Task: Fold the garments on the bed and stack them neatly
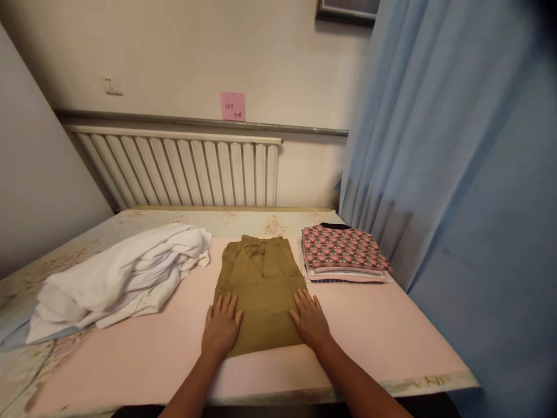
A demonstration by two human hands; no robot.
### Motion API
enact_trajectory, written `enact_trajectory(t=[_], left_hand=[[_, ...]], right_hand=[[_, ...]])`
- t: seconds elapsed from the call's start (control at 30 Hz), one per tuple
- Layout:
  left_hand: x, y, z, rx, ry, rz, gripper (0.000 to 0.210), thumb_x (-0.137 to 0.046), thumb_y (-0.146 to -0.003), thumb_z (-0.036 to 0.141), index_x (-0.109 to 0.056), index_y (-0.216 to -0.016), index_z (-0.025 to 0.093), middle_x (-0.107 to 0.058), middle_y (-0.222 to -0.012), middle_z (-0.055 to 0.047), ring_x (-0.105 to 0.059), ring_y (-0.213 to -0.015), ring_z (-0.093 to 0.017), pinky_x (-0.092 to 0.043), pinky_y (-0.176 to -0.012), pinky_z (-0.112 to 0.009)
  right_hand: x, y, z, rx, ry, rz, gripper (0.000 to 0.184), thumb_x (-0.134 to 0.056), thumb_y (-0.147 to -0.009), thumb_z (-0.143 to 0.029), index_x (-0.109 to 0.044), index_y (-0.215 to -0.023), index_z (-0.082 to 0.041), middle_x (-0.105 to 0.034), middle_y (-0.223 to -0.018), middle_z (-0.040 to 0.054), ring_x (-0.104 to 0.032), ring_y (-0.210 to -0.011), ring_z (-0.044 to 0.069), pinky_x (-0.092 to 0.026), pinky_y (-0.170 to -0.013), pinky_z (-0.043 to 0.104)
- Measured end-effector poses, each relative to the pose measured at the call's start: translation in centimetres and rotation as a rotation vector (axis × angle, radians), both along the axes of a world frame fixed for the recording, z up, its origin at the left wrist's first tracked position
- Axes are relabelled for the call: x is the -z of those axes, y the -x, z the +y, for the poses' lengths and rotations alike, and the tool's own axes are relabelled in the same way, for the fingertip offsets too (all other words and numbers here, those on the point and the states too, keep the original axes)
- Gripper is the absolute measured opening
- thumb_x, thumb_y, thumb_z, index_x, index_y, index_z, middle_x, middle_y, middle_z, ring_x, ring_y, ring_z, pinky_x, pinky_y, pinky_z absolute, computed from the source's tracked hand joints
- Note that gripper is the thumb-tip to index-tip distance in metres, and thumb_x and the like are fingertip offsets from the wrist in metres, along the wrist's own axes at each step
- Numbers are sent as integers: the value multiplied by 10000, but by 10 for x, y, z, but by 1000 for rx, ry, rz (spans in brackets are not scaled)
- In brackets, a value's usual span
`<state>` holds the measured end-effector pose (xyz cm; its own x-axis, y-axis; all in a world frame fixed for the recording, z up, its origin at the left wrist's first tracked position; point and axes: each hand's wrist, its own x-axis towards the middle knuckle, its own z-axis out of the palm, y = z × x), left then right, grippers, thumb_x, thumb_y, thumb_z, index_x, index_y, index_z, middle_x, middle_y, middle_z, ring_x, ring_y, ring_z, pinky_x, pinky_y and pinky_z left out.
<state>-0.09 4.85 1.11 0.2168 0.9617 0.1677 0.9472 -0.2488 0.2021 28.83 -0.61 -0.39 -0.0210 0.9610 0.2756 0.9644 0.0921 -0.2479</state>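
The olive garment [263,290] is lying folded on the pink sheet [143,360] (looking soft, probably light); left grip [221,325] and right grip [311,319] are resting unclenched on its side edges, which are offering good hold.

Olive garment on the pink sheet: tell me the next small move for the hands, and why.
I'd probably fold the near end of the olive garment toward its gathered far end: it lies flat, and the left hand and right hand rest along its sides, toward that near end.
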Motion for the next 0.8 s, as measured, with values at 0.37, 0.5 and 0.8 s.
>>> enact_trajectory(t=[0.37, 0.5, 0.8], left_hand=[[9, 1, 3, -30, -74, 160, 569, -288, -956, 467, -401, -1450, 208, -375, -1534, -59, -268, -1429, -282, -208, -1136, -487], [9, 1, 3, -34, -78, 166, 563, -290, -957, 451, -398, -1451, 204, -378, -1532, -59, -269, -1429, -277, -209, -1135, -482], [11, 2, 6, -30, -81, 153, 562, -286, -957, 451, -400, -1448, 201, -384, -1531, -58, -276, -1425, -274, -217, -1130, -480]], right_hand=[[4, 0, -1, 12, -57, -31, 515, -358, -977, -453, -475, -1392, -171, -418, -1489, 102, -289, -1420, 259, -194, -1153, 478], [4, 0, -2, 12, -63, -19, 512, -362, -976, -448, -481, -1389, -169, -421, -1487, 97, -295, -1417, 263, -193, -1154, 476], [5, 2, -1, 32, -84, -31, 479, -390, -971, -422, -505, -1369, -182, -438, -1475, 98, -311, -1409, 262, -206, -1149, 473]])
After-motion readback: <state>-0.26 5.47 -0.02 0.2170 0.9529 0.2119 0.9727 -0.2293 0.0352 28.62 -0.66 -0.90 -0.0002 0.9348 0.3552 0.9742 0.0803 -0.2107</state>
